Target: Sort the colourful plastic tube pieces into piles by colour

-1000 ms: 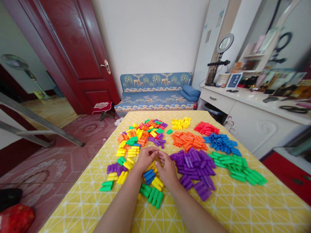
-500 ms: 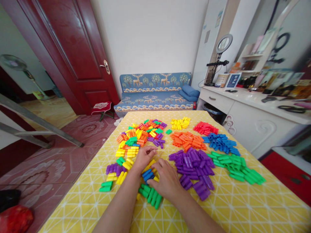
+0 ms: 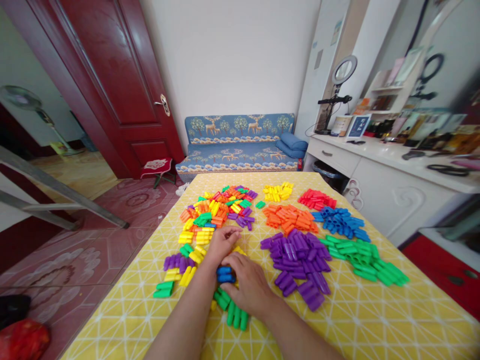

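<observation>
My right hand (image 3: pixel 248 283) reaches in over the near middle of the table, thumb and fingers closed around blue plastic tube pieces (image 3: pixel 225 274). Just beyond it is my left hand (image 3: pixel 222 244), its fingers loosely bent and slightly apart, with nothing visible in them. Green tube pieces (image 3: pixel 237 315) lie below my right hand, partly covered by it. Yellow pieces (image 3: pixel 239 250) show between the two hands. Left of my left forearm are small groups of purple (image 3: pixel 179 262), yellow (image 3: pixel 188 275) and green pieces (image 3: pixel 163 289).
A mixed-colour heap (image 3: pixel 221 205) lies at the table's far left. Separate piles of yellow (image 3: pixel 278 191), orange (image 3: pixel 290 218), red (image 3: pixel 317 199), blue (image 3: pixel 343 222), green (image 3: pixel 365 257) and purple pieces (image 3: pixel 300 257) spread rightward. A patterned sofa (image 3: pixel 240 142) stands behind the table.
My right hand has shifted slightly left with the blue pieces, which have turned more level. The green pieces under it have moved a little. My left hand has hardly moved.
</observation>
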`<state>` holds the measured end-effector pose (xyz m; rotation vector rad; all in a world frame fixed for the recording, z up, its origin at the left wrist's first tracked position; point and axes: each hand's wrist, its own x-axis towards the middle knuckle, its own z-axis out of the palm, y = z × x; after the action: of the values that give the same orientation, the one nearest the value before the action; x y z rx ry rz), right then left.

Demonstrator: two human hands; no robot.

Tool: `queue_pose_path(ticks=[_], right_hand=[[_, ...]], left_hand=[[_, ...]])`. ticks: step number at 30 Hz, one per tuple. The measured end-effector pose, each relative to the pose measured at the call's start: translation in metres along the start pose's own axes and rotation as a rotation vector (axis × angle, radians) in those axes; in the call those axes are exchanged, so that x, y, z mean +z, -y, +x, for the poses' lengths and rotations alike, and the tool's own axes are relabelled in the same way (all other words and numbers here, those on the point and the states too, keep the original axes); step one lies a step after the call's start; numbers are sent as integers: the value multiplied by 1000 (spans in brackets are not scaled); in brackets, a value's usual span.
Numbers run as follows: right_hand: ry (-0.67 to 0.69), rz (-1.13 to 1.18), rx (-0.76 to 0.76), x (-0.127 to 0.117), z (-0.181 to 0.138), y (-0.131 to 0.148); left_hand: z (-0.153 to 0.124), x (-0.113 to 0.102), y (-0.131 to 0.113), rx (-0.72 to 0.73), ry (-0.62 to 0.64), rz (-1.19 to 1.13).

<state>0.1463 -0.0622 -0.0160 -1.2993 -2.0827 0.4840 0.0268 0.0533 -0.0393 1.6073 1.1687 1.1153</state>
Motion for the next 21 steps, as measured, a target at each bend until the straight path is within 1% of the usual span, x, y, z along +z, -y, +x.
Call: queue_pose_path(ticks=[2,4,8,10,11,13,17,18,19,21], right_hand=[[9,-5,-12,2,0,1],[-10,-22,16,5,1,2],[-157,-81,105,6,6,-1],[-218,-95,107,3,8,-3],[-227,-92,98,1,8,-3],[-175,-69,65,-2,6,-4],[99,-3,-53,-4,-4,0],[149,6,-69,-4,-6,1],[180,10,-73,-3,-8,1],[193,1,-60,-1,-9,1]], left_hand=[[1,0,1,-26,1,-45],[1,1,0,-49,-4,-116],[-1,-1,-5,-82,-34,-205],[-2,-1,-7,-93,-61,-237],[-2,-2,-7,-97,-72,-254],[-2,-3,-7,-106,-94,-272],[-1,-5,-7,-113,-121,-262],[-1,-5,-8,-117,-127,-262],[-1,-6,-9,-120,-132,-265],[-2,-6,-11,-123,-148,-284]])
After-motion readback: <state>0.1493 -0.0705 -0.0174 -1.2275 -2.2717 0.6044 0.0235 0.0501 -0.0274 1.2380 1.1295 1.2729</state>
